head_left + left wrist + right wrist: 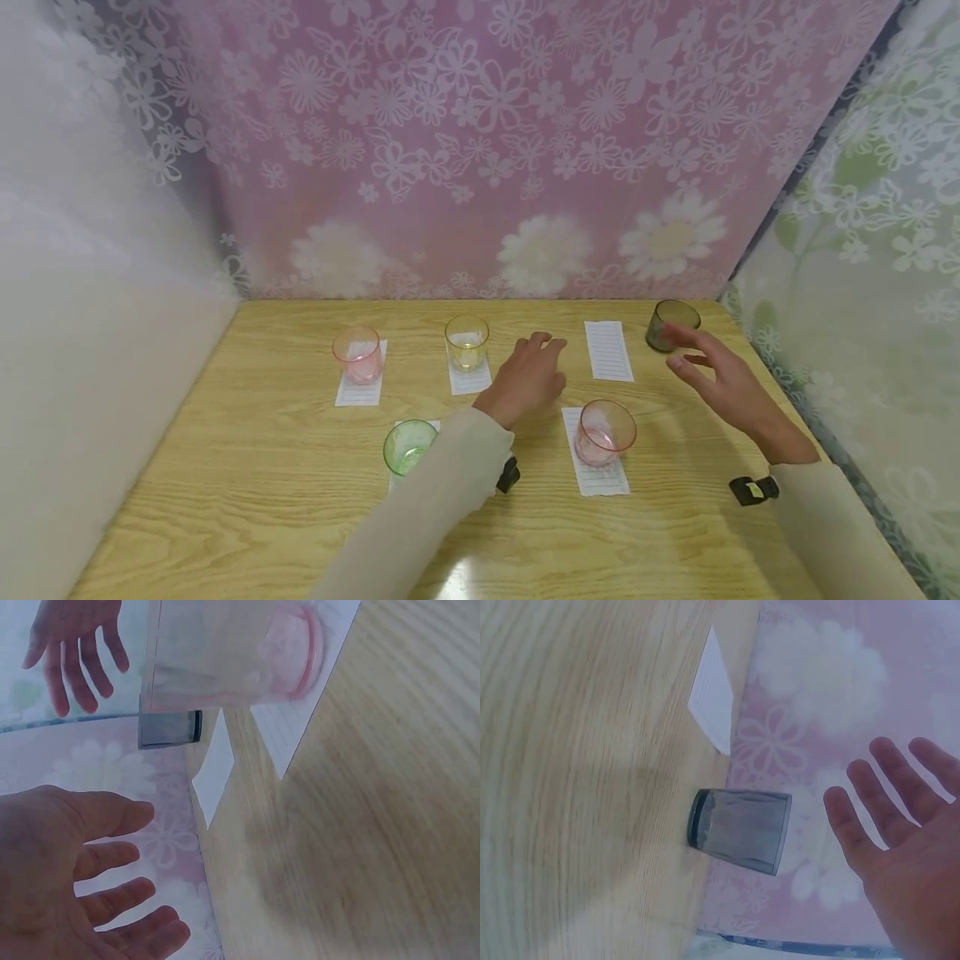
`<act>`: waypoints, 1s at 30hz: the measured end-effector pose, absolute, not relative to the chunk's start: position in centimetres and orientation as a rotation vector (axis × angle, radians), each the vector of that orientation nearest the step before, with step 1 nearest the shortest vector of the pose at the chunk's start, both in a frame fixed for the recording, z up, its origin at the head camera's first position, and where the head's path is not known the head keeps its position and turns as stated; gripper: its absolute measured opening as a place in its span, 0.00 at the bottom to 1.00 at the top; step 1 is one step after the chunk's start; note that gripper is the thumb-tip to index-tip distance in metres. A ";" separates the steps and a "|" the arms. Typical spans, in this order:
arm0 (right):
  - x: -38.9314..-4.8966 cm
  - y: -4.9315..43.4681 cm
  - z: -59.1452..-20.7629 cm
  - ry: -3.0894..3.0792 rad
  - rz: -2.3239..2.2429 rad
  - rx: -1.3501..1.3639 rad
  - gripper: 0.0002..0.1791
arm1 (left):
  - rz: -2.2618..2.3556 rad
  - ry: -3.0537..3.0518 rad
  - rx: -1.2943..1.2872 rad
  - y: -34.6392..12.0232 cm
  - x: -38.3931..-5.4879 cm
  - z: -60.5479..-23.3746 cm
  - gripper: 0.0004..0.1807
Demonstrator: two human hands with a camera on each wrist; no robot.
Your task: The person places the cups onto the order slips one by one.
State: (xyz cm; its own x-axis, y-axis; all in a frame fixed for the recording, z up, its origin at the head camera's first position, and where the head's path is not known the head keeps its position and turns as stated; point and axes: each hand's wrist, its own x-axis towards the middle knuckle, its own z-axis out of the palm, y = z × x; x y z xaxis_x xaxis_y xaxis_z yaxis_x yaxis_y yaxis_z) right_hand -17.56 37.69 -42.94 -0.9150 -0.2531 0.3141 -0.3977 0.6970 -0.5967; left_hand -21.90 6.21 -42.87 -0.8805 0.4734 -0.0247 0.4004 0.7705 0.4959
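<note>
My left hand (pixel 527 379) hovers over the middle of the table with fingers spread and nothing in them. It is between a yellow cup (pixel 467 354) and a pink cup (pixel 602 442), touching neither. On the right, my right hand (pixel 723 387) is held in the air, fingers extended and apart from anything. Nearest to it stands a dark grey cup (pixel 742 829), upright on bare wood. Left of that cup lies a lined paper slip (pixel 609 352) with nothing on it. The yellow and pink cups each stand on a similar slip.
A second pink cup (pixel 358 364) stands on a slip at the back left. A green cup (pixel 405 454) is partly behind my left sleeve, a slip under it. Flowered cloth (pixel 487 167) walls the wooden table (pixel 247 483) at the back and right.
</note>
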 end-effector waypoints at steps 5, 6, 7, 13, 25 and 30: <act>-18.7 38.9 -42.9 -2.744 0.993 0.451 0.33 | 0.691 2.803 0.683 6.4 -23.3 -42.1 0.30; -18.9 39.2 -42.9 -2.749 0.987 0.438 0.33 | 0.681 2.805 0.683 6.4 -23.5 -42.0 0.30; -19.1 39.4 -42.9 -2.754 0.982 0.427 0.33 | 0.671 2.808 0.686 6.4 -23.8 -41.8 0.30; -20.6 40.4 -43.1 -2.743 0.996 0.410 0.33 | 0.598 2.838 0.686 6.2 -25.1 -41.4 0.29; -21.9 42.2 -43.1 -2.724 0.992 0.320 0.32 | 0.509 2.849 0.738 6.7 -26.4 -41.1 0.29; -22.4 42.4 -42.8 -2.739 1.019 0.290 0.33 | 0.479 2.853 0.768 7.2 -26.9 -40.6 0.29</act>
